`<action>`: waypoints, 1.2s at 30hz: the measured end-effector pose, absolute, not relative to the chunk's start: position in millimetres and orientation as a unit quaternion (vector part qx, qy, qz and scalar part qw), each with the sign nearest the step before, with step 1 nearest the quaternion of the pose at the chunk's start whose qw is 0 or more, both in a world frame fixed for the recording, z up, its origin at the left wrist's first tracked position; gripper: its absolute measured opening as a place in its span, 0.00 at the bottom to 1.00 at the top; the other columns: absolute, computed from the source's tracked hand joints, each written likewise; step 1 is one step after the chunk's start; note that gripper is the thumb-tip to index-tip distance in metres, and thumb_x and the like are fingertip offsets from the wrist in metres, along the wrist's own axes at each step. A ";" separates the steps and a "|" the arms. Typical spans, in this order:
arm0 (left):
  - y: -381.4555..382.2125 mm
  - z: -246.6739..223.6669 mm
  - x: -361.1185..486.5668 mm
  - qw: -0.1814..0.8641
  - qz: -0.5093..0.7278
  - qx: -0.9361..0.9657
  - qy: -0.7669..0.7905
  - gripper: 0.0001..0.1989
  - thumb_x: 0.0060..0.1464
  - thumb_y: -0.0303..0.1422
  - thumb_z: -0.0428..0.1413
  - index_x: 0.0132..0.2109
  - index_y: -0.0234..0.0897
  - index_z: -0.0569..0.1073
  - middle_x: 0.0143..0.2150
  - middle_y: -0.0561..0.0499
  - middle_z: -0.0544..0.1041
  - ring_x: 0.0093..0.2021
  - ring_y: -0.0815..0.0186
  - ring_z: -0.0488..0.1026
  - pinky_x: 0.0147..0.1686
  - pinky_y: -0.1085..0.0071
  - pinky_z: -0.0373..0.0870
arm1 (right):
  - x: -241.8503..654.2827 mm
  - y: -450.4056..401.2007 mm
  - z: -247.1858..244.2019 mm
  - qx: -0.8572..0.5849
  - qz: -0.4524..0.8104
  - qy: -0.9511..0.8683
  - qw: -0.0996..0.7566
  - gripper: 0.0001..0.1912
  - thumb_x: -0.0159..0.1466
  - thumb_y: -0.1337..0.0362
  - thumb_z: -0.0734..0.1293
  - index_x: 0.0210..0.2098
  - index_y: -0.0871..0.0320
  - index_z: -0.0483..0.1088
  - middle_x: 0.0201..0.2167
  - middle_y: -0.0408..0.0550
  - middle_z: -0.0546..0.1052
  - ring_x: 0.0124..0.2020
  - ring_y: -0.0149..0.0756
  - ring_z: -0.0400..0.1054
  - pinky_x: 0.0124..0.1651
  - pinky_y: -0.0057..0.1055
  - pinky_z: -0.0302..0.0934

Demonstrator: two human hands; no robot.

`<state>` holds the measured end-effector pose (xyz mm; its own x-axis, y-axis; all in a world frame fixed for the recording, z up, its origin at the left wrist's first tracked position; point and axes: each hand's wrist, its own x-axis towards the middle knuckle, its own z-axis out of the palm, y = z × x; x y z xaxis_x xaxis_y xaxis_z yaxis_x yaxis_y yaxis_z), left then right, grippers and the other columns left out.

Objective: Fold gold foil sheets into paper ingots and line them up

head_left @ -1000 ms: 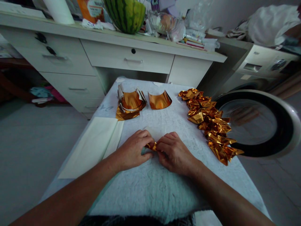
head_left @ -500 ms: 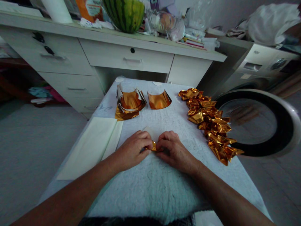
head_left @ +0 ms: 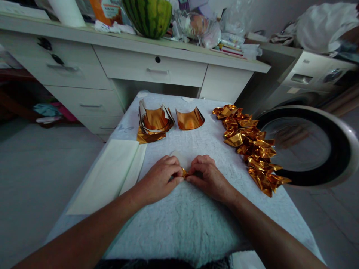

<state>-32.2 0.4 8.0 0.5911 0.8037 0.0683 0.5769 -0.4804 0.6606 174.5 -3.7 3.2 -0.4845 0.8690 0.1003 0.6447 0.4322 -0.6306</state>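
Note:
Between my hands, low over the cloth-covered table (head_left: 174, 224), is a small piece of gold foil paper (head_left: 184, 173), mostly hidden by fingers. My left hand (head_left: 164, 177) pinches its left side, thumb toward me. Closed on its right side is my right hand (head_left: 209, 177), the fingertips almost meeting the left ones. A pale rounded piece (head_left: 178, 155) shows just beyond the fingers. Farther back lie a stack of curled gold foil sheets (head_left: 155, 119) and one single curled gold sheet (head_left: 190, 119).
A row of crumpled gold foil pieces (head_left: 246, 144) runs down the table's right side. White folded paper (head_left: 105, 175) lies at the left. Behind stands a white desk (head_left: 179, 69) with a watermelon (head_left: 148, 16) on top. An open washing machine door (head_left: 343, 145) adjoins the right edge.
Both hands have drawn closer together on the foil, and less of it shows between the fingertips. The stack, the single sheet and the crumpled row stay put.

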 end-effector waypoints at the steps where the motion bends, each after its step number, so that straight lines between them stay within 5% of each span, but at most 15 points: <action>1: -0.2 8.2 -31.8 0.297 0.189 0.840 0.414 0.07 0.58 0.27 0.54 0.30 0.37 0.71 0.35 0.51 0.69 0.42 0.61 0.66 0.43 0.62 0.65 | 175.0 -3.6 3.9 -0.460 0.269 -0.820 0.210 0.05 0.61 0.67 0.72 0.29 0.57 0.72 0.36 0.44 0.72 0.42 0.37 0.62 0.48 0.39 0.52; 13: -2.5 8.4 -29.1 0.277 0.203 0.841 0.418 0.11 0.62 0.29 0.51 0.31 0.36 0.72 0.36 0.50 0.69 0.43 0.61 0.67 0.45 0.61 0.65 | 173.9 -4.2 8.0 -0.490 0.263 -0.809 0.193 0.05 0.62 0.68 0.69 0.29 0.57 0.72 0.36 0.45 0.71 0.42 0.38 0.61 0.47 0.40 0.52; 36: -5.6 -3.7 -21.6 0.184 0.251 0.839 0.445 0.09 0.53 0.22 0.54 0.27 0.37 0.67 0.33 0.51 0.69 0.37 0.63 0.66 0.38 0.64 0.66 | 166.1 -6.1 4.6 -0.539 0.225 -0.786 0.201 0.08 0.59 0.67 0.71 0.25 0.58 0.70 0.35 0.47 0.69 0.41 0.40 0.59 0.45 0.41 0.53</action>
<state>-21.6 -5.6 -3.7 0.4773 0.8403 0.2572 0.6553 -0.5353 0.5329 166.1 -6.1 4.6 -0.3369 0.9386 0.0744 0.7578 0.3171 -0.5702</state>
